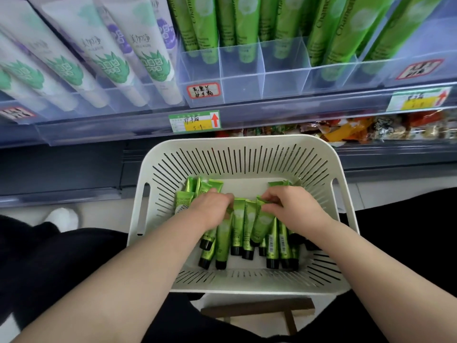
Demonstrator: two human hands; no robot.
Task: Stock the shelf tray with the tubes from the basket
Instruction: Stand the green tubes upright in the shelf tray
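Note:
A white slotted basket [237, 154] sits in front of me below the shelf, holding several small green tubes with black caps [238, 226]. Both my hands are down inside it. My left hand [210, 209] has its fingers curled over the tubes in the left half of the pile. My right hand [291, 206] pinches the crimped end of a green tube [263, 221] near the middle. Above, the clear divided shelf tray [247, 78] holds tall green tubes [244, 23] standing in its compartments, and its front cells look bare.
White tubes with green leaf prints [103, 58] fill the tray to the left. Price labels [195, 121] line the shelf edge. Snack packets [346, 129] lie on the lower shelf at right. A wooden stool [259, 310] stands under the basket, between my dark-trousered legs.

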